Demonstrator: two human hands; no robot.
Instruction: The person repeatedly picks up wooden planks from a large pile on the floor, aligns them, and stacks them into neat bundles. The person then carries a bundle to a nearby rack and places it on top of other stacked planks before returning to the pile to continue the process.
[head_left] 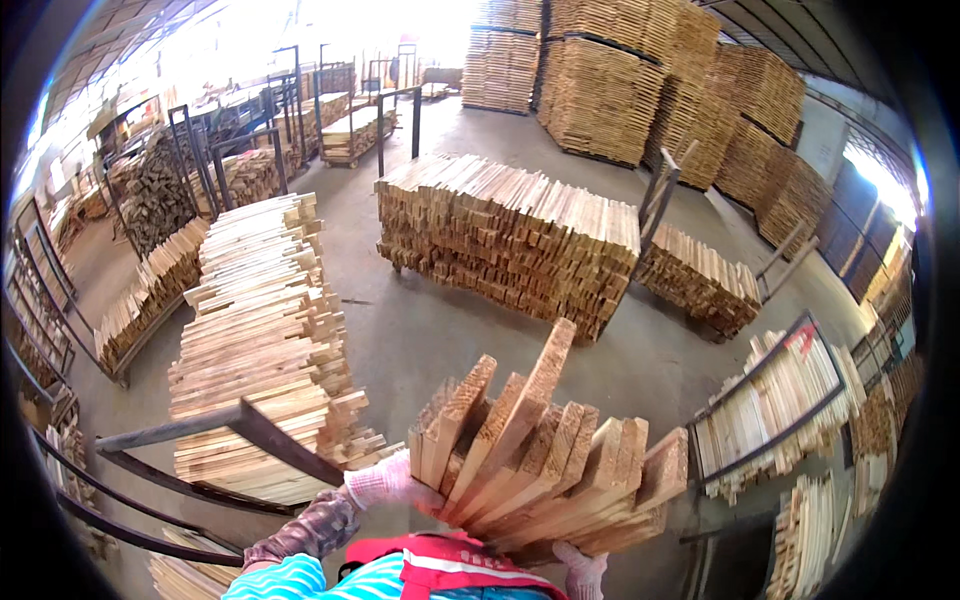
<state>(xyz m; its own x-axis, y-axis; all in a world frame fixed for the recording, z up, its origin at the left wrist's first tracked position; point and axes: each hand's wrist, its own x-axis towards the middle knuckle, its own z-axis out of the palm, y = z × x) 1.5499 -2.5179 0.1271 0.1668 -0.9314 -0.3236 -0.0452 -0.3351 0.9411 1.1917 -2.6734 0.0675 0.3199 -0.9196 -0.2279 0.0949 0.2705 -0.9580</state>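
Observation:
A bundle of rough wooden boards (560, 470) is held against my front, end grain facing away, some boards sticking out farther than others. My left hand (392, 482), in a pale pink work glove, is closed on the bundle's left side. At the lower right, my right hand (582, 570), gloved alike, grips the bundle's near right edge; part of it is cut off by the frame. Just left of my left forearm runs a dark metal cart frame (280, 445). Beyond it lies a long stack of pale boards (260, 330).
Ahead stands a long, tall stack of boards (510, 220), with a lower stack (700, 275) to its right. More boards lie by a metal frame (775, 410) at right. Tall lumber piles (610, 90) rise at the back. Carts with uprights (215, 155) line the left.

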